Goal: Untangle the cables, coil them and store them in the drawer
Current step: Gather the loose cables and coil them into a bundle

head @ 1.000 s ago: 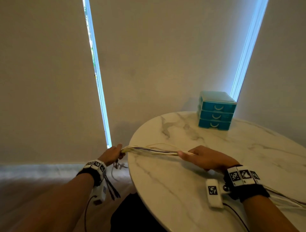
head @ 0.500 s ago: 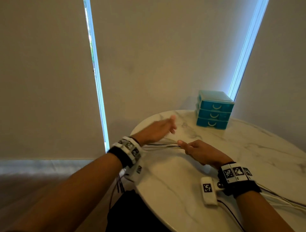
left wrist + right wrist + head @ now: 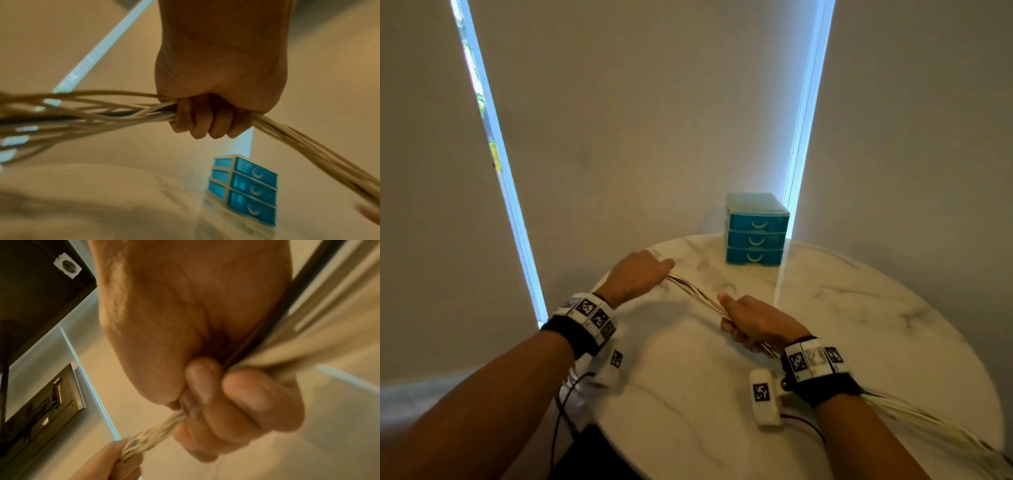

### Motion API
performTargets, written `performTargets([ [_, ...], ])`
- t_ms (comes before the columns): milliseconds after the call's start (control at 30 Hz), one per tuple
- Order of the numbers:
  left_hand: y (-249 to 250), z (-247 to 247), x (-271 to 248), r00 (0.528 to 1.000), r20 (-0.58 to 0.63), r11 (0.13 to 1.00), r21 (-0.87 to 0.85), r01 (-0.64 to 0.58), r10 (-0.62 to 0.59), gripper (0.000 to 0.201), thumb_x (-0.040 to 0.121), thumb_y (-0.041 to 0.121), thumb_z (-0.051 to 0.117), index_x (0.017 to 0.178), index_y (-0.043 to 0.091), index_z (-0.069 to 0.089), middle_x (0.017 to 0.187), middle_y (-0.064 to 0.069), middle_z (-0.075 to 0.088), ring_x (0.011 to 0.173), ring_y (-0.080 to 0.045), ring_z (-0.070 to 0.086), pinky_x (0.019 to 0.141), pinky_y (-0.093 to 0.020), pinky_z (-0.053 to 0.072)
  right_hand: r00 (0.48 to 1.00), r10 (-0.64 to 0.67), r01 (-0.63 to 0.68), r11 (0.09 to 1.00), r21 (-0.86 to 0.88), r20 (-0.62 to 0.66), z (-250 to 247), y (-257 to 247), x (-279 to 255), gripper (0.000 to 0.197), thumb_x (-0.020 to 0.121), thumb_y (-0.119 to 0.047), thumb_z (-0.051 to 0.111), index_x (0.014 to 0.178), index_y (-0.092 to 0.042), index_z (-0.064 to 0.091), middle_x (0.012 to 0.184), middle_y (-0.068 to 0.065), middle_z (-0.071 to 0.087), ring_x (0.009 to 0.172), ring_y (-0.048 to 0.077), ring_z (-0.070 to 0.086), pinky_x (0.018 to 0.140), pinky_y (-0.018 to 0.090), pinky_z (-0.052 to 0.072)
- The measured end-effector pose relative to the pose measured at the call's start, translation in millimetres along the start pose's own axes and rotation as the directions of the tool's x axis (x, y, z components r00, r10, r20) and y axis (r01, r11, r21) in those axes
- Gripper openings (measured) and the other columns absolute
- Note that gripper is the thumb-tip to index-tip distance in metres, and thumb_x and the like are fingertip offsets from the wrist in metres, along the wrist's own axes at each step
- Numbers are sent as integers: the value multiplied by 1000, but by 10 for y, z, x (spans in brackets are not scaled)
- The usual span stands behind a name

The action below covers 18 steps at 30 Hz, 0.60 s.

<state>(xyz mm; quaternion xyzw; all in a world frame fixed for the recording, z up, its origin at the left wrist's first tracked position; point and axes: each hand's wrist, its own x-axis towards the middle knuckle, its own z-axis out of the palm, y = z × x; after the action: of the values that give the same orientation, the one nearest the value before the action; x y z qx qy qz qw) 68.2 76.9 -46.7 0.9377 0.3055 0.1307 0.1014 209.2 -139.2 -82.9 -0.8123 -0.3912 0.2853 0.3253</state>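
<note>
Left hand: the left hand [image 3: 635, 279] is over the far left part of the round marble surface [image 3: 842, 329]; its fingers [image 3: 205, 120] are clenched round the bundle of cables [image 3: 697, 294].
Loose ends: in the left wrist view the strands fan out and blur on the outer side of that fist.
Cables: mostly cream strands with a few dark ones, running in a bunch from the left hand across to the right hand.
Right hand: the right hand [image 3: 755, 325] is near the middle of the surface, fingers [image 3: 232, 395] grasping the same bundle; the cables trail on behind its wrist to the surface's right edge.
Drawer unit: a teal drawer unit [image 3: 756, 235] of three shut drawers stands at the far edge, well apart from both hands.
</note>
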Motion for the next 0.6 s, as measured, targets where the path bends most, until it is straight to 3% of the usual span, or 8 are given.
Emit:
performTargets([
  [133,-516,-217,133,991,-101,990,101,94,-84,19,108,29,47,113,14,59,93,-16,64,80,-32,63,75,-39,51,991,128,-119,978,-170,42,-425,230,-325,68,106,-74,27,79,-22,60,63,-5,52,49,12,41,50,25,38],
  [233,-897,-356,167,970,-160,977,75,198,-184,18,106,22,51,102,8,62,75,-12,52,65,-28,50,67,-39,38,978,201,-208,937,-282,-53,-787,478,-558,69,105,-75,28,78,-21,62,63,-5,55,51,13,44,57,27,44],
  [300,-1069,-378,183,961,-180,963,132,234,-209,14,105,20,53,95,11,58,77,-17,54,73,-37,58,73,-44,47,969,199,-235,926,-295,-148,-985,584,-635,71,106,-73,27,79,-20,65,64,-3,58,53,13,48,61,29,48],
  [367,-1118,-336,170,961,-174,952,183,245,-214,8,103,22,55,106,16,58,83,-15,56,79,-38,63,72,-41,50,963,154,-224,912,-344,-219,-1115,560,-629,71,107,-72,27,81,-18,66,71,-1,62,59,14,53,67,31,49],
  [467,-1112,-278,168,971,-165,969,148,200,-175,12,105,24,53,109,16,61,88,-16,61,80,-36,62,74,-41,49,943,59,-215,859,-465,-327,-1182,488,-533,68,111,-64,24,98,-15,68,94,2,66,84,20,61,89,38,49],
  [533,-1189,-222,228,981,-144,981,126,149,-130,17,105,26,53,114,16,63,97,-15,68,85,-34,64,78,-40,49,907,-100,-224,707,-670,-408,-1189,472,-499,55,114,-51,25,113,-13,65,100,5,67,90,24,64,86,39,54],
  [600,-1308,-129,252,990,-46,979,147,141,-135,27,107,30,56,130,18,62,116,-14,72,102,-33,67,85,-36,48,877,-270,-221,506,-834,-397,-1158,445,-483,37,116,-36,29,123,-13,57,101,7,68,83,24,63,66,34,53],
])
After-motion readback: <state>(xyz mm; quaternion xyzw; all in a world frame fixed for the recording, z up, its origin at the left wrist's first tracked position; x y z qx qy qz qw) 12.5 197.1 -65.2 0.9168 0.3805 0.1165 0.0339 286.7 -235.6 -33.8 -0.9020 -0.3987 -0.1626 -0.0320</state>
